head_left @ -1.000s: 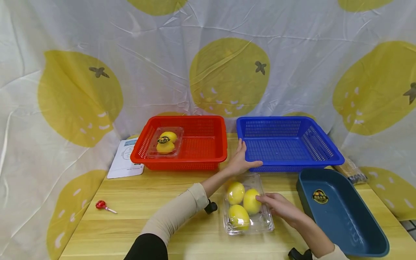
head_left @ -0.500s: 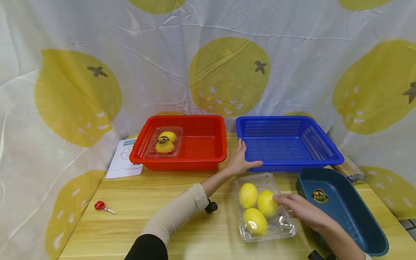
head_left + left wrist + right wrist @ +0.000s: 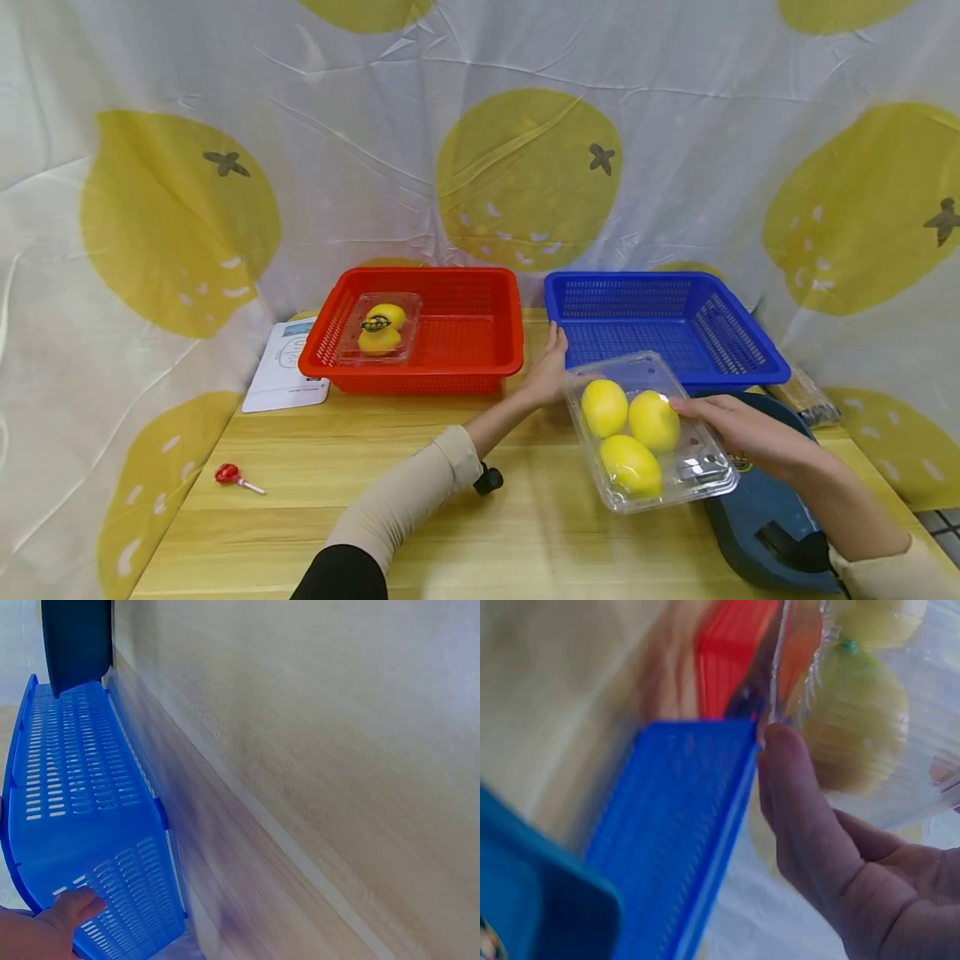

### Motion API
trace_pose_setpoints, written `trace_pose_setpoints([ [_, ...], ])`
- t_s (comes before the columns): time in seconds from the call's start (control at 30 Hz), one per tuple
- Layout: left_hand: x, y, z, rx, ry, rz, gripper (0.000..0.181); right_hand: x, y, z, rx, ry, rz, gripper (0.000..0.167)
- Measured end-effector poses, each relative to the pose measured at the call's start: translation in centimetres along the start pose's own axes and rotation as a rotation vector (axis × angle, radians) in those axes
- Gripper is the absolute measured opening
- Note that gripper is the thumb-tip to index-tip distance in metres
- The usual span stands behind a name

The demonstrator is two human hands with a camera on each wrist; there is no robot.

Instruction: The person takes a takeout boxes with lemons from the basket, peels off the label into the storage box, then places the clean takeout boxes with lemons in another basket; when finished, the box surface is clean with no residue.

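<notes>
My right hand (image 3: 750, 429) grips the right side of a clear plastic clamshell box (image 3: 693, 458), thumb on top. Three yellow lemons (image 3: 654, 421) sit inside it. The box is held tilted above the table, its far edge overlapping the front of the blue basket (image 3: 637, 329) in the head view. My left hand (image 3: 546, 375) touches that basket's front-left corner, fingers along its left side; the box partly covers the thumb. In the left wrist view, a thumb (image 3: 79, 904) rests against the basket wall. The right wrist view shows the fingers (image 3: 802, 802) against the box.
Left of the blue basket stands a red basket (image 3: 465, 367) holding another clear box of lemons (image 3: 381, 329). A dark teal tub (image 3: 757, 517) is at right, partly behind my right arm. A red lollipop (image 3: 227, 474) and a white card (image 3: 273, 379) lie at left.
My right hand has carried the clear box of lemons rightward, then raised and tilted it towards the blue basket. The left hand has stayed at the basket's corner.
</notes>
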State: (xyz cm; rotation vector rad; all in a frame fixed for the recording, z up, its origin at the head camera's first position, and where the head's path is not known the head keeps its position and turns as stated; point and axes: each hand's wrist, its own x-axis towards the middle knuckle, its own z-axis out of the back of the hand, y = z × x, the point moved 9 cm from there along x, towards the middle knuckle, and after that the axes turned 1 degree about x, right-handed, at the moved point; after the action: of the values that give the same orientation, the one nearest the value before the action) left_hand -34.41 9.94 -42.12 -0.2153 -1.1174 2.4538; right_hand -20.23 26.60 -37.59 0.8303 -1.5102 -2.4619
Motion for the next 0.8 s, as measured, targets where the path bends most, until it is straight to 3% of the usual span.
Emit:
trace_pose_setpoints([
  [0.17, 0.1, 0.2, 0.1, 0.001, -0.008, 0.006, 0.104, 0.5, 1.5, 3.5, -0.09, -0.039, 0.007, 0.051],
  [0.33, 0.1, 0.5, -0.3, -0.028, -0.002, 0.029, 0.111, 1.2, 2.3, 7.4, -0.17, -0.077, -0.027, 0.057],
  [0.53, -0.3, 0.8, -0.7, -0.066, 0.008, 0.048, 0.114, 2.5, 2.2, 11.0, -0.182, -0.107, -0.075, 0.057],
  [0.8, -0.5, 1.2, -0.7, -0.086, -0.008, 0.06, 0.112, 4.5, 1.7, 14.8, -0.272, -0.106, -0.071, 0.059],
])
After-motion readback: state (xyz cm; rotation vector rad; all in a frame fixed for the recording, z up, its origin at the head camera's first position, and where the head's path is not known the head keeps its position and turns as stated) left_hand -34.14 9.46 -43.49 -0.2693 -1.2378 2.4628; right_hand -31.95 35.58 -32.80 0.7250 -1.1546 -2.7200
